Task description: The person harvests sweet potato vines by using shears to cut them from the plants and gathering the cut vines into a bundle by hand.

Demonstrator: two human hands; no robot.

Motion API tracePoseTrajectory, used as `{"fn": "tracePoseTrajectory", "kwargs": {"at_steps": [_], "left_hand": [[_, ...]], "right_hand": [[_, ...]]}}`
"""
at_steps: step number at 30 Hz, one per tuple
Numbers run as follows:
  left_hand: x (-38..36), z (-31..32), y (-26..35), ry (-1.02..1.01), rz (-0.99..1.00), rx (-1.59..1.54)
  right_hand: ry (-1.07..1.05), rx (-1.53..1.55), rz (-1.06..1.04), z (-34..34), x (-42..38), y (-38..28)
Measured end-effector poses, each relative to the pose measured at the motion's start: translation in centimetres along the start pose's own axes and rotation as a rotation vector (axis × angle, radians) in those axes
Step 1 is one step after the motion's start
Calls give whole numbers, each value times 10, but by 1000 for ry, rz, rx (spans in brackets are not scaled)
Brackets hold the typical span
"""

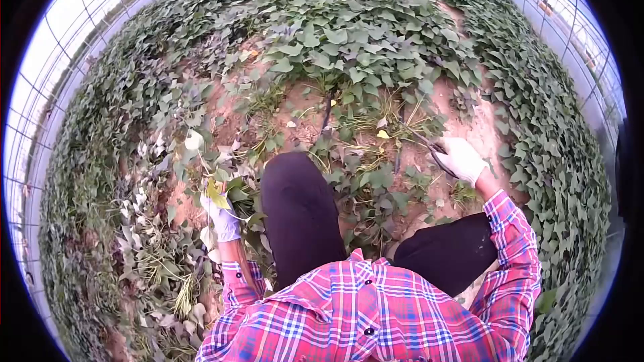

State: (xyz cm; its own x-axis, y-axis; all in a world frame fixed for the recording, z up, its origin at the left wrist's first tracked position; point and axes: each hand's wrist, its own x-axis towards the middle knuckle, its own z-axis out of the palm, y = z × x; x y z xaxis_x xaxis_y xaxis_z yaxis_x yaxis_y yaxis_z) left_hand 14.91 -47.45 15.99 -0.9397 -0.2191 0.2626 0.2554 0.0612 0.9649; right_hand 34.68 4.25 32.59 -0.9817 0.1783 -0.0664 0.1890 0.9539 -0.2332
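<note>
My right hand point(463, 159), in a white glove, is closed round the dark handles of a pair of scissors point(421, 137). The blades point up and left into yellowish-green vine stems point(402, 121) close to the soil. On the other side of my raised knee, my left hand point(221, 218) wears a whitish glove and is closed on a leafy vine cutting point(216, 192). Green and yellowing leaves stick out above and beside these fingers, hiding part of the grip. Low leafy vines point(379, 184) grow between my knees.
Dense heart-leaved vines point(335, 33) cover the ground ahead and on both sides. Cut, wilting stems point(161, 261) lie at the left. A black hose point(327, 112) runs along the reddish soil point(298, 104). Wire mesh point(47, 87) stands along both outer edges.
</note>
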Motion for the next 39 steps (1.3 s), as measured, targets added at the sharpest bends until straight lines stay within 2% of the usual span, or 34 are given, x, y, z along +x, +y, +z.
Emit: {"fn": "tracePoseTrajectory", "kwargs": {"at_steps": [2,4,7,9,12,15,18,19,21,23,25,26,30,33,35,36,38,39], "left_hand": [[-2,-24,0,61,12,-170],[-7,-41,8,52,83,-483],[-5,-59,-4,62,7,-384],[-9,-51,-15,133,49,-82],[-11,-31,-31,142,224,246],[-13,-9,-43,29,175,1512],[-13,5,-48,20,418,1411],[-10,10,-44,-59,252,1337],[3,20,-54,-165,195,1091],[17,37,-70,-264,211,945],[29,58,-86,-352,236,915],[35,67,-94,-391,245,918],[59,104,-130,-528,278,941],[59,121,-161,-543,421,757],[66,127,-205,-615,491,848],[66,131,-203,-665,212,721],[84,143,-231,-724,230,678],[88,157,-202,-759,265,753]], "right_hand": [[-46,6,20,2,1,3],[-100,53,68,-4,2,-7],[-100,67,71,0,6,-10],[-114,88,70,-1,7,-17],[-196,88,107,-4,9,-25],[-225,143,135,-5,5,-21],[-228,149,120,1,6,-13],[-257,161,123,2,6,-10],[-291,177,153,2,5,-9],[-409,331,317,-7,6,-27],[-478,370,346,0,9,-25],[-461,371,284,9,11,-22],[-555,410,278,10,25,-32],[-561,387,266,15,33,-26],[-561,424,272,18,41,-22],[-565,437,278,20,45,-18],[-671,415,351,28,60,-11],[-725,402,384,31,68,-7]]}}
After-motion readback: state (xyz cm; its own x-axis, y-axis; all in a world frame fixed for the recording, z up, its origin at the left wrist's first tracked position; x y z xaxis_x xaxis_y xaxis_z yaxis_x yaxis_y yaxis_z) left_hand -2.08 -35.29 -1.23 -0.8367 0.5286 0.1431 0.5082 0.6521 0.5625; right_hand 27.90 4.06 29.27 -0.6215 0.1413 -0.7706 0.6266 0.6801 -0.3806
